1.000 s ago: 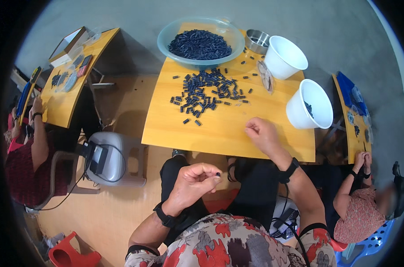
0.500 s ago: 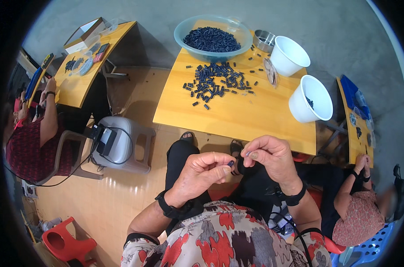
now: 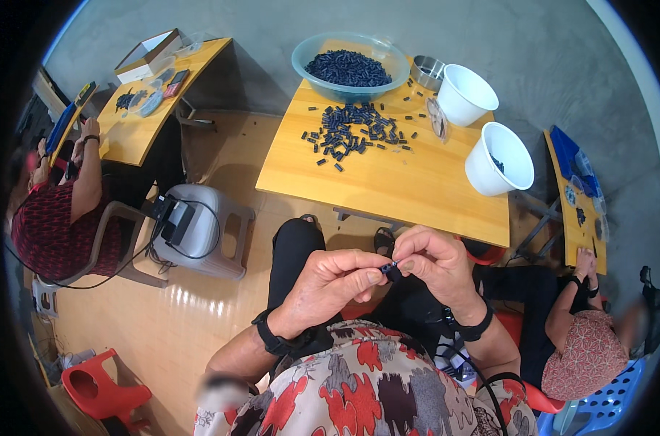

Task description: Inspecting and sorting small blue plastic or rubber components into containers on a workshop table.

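Black piece [image 3: 388,269], pinched by the left hand [image 3: 324,286], right hand [image 3: 442,267] pinching right at it: mid-work, I'd judge; beyond the fingers, a loose heap [image 3: 336,136] waits, some pieces [image 3: 497,165] in the nearer bucket [image 3: 482,171].

Held piece [image 3: 387,269] plastic-looking; smooth wooden tabletop [image 3: 388,190]; shiny metal bowl [image 3: 422,80].

Honestly, the short stubby pieces [image 3: 352,132] were all blue-black, and the tiny dark held piece [image 3: 387,269] matched. The flat wooden table [image 3: 417,200] was yellow-orange, the wide round see-through plastic basin [image 3: 339,92] pale teal, both deep round plastic tubs [image 3: 481,173] plain white. Loudest thing though? That beige fabric shirt [image 3: 384,385], patterned with red, grey and dark-brown blotches. The strappy wristbands [image 3: 269,334] were solid black.
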The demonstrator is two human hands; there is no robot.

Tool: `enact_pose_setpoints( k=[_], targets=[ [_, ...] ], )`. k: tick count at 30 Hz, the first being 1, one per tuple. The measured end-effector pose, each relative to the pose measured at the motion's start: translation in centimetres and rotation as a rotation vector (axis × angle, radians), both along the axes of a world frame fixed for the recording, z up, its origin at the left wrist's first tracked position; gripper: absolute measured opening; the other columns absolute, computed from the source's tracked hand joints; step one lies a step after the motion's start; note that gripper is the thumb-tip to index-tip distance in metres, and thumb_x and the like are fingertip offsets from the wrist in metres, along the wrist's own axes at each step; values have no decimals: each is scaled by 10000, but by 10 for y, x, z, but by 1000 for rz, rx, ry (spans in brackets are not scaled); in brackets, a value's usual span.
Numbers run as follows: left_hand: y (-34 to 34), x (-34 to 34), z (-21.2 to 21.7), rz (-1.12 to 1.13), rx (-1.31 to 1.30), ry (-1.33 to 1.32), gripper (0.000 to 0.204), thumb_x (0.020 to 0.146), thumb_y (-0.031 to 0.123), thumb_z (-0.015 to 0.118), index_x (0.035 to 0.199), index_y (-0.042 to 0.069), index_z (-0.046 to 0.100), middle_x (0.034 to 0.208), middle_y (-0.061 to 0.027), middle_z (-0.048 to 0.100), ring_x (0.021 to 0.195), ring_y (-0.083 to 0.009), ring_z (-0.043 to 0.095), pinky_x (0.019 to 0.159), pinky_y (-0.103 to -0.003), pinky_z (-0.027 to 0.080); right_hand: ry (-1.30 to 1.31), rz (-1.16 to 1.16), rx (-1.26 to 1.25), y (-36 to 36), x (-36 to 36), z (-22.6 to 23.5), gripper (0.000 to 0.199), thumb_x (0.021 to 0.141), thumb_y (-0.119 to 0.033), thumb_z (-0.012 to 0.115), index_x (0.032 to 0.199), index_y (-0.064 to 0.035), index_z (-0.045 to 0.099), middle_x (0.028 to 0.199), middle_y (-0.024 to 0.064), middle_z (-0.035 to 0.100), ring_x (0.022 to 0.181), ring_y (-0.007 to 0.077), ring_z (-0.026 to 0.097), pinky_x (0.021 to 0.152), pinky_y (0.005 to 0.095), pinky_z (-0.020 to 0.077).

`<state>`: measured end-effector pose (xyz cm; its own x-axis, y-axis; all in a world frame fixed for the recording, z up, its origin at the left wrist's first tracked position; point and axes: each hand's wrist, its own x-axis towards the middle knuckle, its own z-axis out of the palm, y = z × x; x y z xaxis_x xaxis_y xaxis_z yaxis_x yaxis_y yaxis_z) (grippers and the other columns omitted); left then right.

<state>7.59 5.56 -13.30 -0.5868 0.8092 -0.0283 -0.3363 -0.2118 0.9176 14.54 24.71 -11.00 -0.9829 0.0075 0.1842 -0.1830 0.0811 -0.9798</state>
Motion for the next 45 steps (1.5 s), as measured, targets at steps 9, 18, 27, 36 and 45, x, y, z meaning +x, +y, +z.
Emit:
enact_pose_setpoints(
  k=[9, 18, 27, 36, 45],
  targets=[
    [-2, 5, 3, 8, -32, 4, 175, 878, 10, 564, 1038, -17, 628, 818, -57, 639, 643, -72, 533, 592, -209, 468, 104, -9, 362, -2, 4, 15, 71, 807, -23, 635, 871, -8, 606, 839, 71, 610, 755, 157, 592, 665, 244, 463],
    [0, 6, 2, 38, -44, 57, 163, 871, 19, 580, 1022, -15, 633, 800, -32, 627, 641, -58, 532, 594, -196, 466, 252, -4, 715, -1, 2, 30, 126, 738, -19, 663, 844, -35, 596, 810, 68, 602, 724, 224, 617, 610, 302, 497],
    [-2, 8, 0, 9, -6, -54, 157, 869, 24, 585, 1015, -15, 632, 803, -24, 626, 643, -56, 537, 595, -196, 472, 181, 17, 665, -5, 2, 25, 128, 732, -6, 671, 840, -29, 607, 777, 77, 611, 692, 219, 620, 591, 285, 491],
    [-1, 8, -3, 54, 22, -25, 184, 880, 57, 583, 1043, -19, 625, 708, 8, 589, 606, -18, 489, 530, -170, 428, -5, -64, 324, -4, 8, 10, 115, 770, 19, 655, 878, -7, 625, 801, 73, 646, 694, 132, 617, 612, 238, 487],
    [2, 9, -6, 91, 36, -13, 177, 878, 48, 582, 1035, -17, 629, 707, 11, 586, 606, -22, 491, 542, -178, 434, 161, -53, 453, -7, 5, 4, 122, 745, 47, 653, 848, -9, 618, 792, 77, 635, 661, 141, 614, 569, 233, 473]
  ],
)
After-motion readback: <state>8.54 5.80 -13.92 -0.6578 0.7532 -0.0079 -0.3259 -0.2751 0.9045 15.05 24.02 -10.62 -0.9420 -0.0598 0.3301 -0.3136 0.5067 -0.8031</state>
